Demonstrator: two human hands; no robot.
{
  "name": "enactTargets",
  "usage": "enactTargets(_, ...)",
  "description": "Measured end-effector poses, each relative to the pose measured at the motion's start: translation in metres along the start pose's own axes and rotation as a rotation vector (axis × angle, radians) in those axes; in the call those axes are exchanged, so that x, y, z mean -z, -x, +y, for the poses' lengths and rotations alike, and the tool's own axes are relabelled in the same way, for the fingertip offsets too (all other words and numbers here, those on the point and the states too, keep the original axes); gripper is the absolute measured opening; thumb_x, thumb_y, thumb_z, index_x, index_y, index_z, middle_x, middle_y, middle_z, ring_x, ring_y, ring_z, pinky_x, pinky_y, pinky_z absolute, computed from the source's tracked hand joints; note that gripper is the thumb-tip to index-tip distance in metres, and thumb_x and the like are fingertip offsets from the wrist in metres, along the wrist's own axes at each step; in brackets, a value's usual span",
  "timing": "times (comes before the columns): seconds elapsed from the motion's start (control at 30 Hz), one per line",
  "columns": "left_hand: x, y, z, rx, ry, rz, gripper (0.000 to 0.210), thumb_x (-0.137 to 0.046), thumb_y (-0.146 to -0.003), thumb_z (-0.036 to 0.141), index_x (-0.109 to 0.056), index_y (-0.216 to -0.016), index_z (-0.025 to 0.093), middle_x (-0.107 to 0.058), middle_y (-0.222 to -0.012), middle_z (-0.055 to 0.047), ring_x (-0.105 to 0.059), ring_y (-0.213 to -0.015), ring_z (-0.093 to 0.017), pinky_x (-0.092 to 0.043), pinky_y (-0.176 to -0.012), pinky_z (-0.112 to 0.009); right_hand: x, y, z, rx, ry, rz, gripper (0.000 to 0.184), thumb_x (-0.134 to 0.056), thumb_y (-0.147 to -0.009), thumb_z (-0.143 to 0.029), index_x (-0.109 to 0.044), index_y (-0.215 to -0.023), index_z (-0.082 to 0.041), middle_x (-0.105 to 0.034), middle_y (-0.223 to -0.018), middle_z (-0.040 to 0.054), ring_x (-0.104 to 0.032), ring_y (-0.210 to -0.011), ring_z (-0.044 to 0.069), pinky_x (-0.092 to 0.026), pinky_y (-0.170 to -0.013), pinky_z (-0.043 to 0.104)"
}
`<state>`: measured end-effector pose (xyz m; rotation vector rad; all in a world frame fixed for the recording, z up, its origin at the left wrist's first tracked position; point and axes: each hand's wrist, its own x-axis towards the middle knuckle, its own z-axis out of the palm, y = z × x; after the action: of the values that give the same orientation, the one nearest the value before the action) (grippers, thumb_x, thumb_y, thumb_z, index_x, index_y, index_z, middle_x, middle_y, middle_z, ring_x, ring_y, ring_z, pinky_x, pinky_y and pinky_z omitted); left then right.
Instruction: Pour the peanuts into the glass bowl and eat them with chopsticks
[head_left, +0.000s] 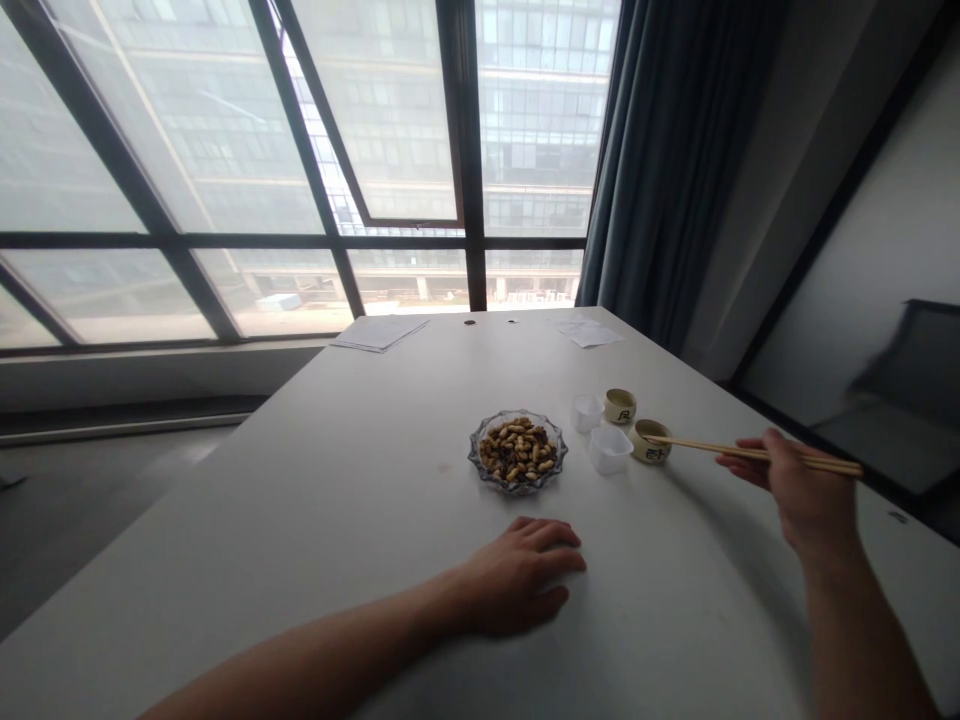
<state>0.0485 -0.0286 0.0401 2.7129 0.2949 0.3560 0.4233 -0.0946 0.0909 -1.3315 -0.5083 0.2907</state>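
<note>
My right hand (806,490) grips a pair of wooden chopsticks (757,453), fingers closed round their shafts. Their tips reach left to the mouth of the nearer beige cup (651,445), which bears a dark written character; whether anything is between the tips I cannot tell. Palm down on the white table, my left hand (525,575) rests with its fingers stretched out and holds nothing. Just beyond it stands a scalloped glass bowl (480,470) filled with peanuts (517,448) and darker bits.
Behind the nearer cup is a second beige cup (620,408). Two clear plastic containers, the front one (610,452) and the back one (586,414), stand left of the cups. Papers (381,333) lie at the table's (337,500) far end, before the windows.
</note>
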Motion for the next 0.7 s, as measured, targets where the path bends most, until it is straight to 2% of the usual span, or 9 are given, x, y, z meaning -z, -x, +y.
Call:
enactTargets(0.23, -0.001, 0.000, 0.000, -0.004, -0.002, 0.014, 0.040, -0.066, -0.098, 0.028, -0.061, -0.137, 0.029, -0.062, -0.146, -0.008, -0.058, -0.137, -0.029, -0.041, -0.120, -0.043, -0.004, 0.004, -0.012, 0.050, -0.072, 0.048, 0.033, -0.079, -0.088, -0.042, -0.073, -0.070, -0.016, -0.073, -0.062, 0.0086, -0.074, -0.047, 0.021, -0.066, -0.050, 0.025)
enactTargets(0.37, -0.002, 0.001, 0.000, -0.008, -0.004, 0.025, 0.040, -0.067, -0.097, 0.027, -0.061, -0.137, 0.029, -0.062, -0.146, -0.007, -0.058, -0.138, -0.029, -0.041, -0.120, -0.042, -0.020, 0.019, -0.027, 0.134, -0.135, -0.024, 0.033, -0.080, -0.088, -0.045, -0.075, -0.073, -0.016, -0.075, -0.065, 0.0080, -0.076, -0.052, 0.020, -0.068, -0.056, 0.026)
enactTargets(0.43, -0.002, 0.000, -0.001, -0.011, -0.004, 0.022, 0.040, -0.067, -0.097, 0.028, -0.061, -0.137, 0.029, -0.062, -0.145, -0.007, -0.058, -0.137, -0.029, -0.041, -0.120, -0.042, -0.035, 0.033, -0.033, 0.177, -0.119, -0.130, 0.037, -0.082, -0.086, -0.051, -0.078, -0.077, -0.015, -0.076, -0.067, 0.0087, -0.077, -0.054, 0.022, -0.068, -0.055, 0.027)
enactTargets(0.53, -0.001, 0.000, -0.001, -0.013, -0.008, 0.016, 0.039, -0.067, -0.098, 0.029, -0.061, -0.137, 0.029, -0.062, -0.146, -0.007, -0.059, -0.136, -0.029, -0.041, -0.120, -0.042, -0.063, 0.059, -0.034, 0.209, -0.046, -0.383, 0.047, -0.081, -0.084, -0.062, -0.081, -0.082, -0.015, -0.079, -0.071, 0.0114, -0.079, -0.057, 0.026, -0.069, -0.056, 0.033)
enactTargets(0.63, 0.000, 0.000, -0.001, -0.019, -0.012, 0.013, 0.040, -0.066, -0.099, 0.030, -0.060, -0.138, 0.029, -0.061, -0.146, -0.007, -0.058, -0.136, -0.029, -0.040, -0.120, -0.042, -0.091, 0.082, -0.022, 0.208, 0.021, -0.672, 0.050, -0.076, -0.089, -0.066, -0.082, -0.084, -0.016, -0.081, -0.073, 0.0115, -0.081, -0.063, 0.028, -0.069, -0.059, 0.035)
enactTargets(0.7, -0.001, 0.000, -0.001, -0.021, -0.012, 0.018, 0.040, -0.066, -0.099, 0.030, -0.060, -0.138, 0.028, -0.061, -0.147, -0.008, -0.058, -0.137, -0.028, -0.039, -0.121, -0.042, -0.106, 0.093, -0.011, 0.206, 0.047, -0.798, 0.051, -0.072, -0.092, -0.066, -0.082, -0.085, -0.017, -0.081, -0.074, 0.0114, -0.081, -0.066, 0.028, -0.069, -0.062, 0.035)
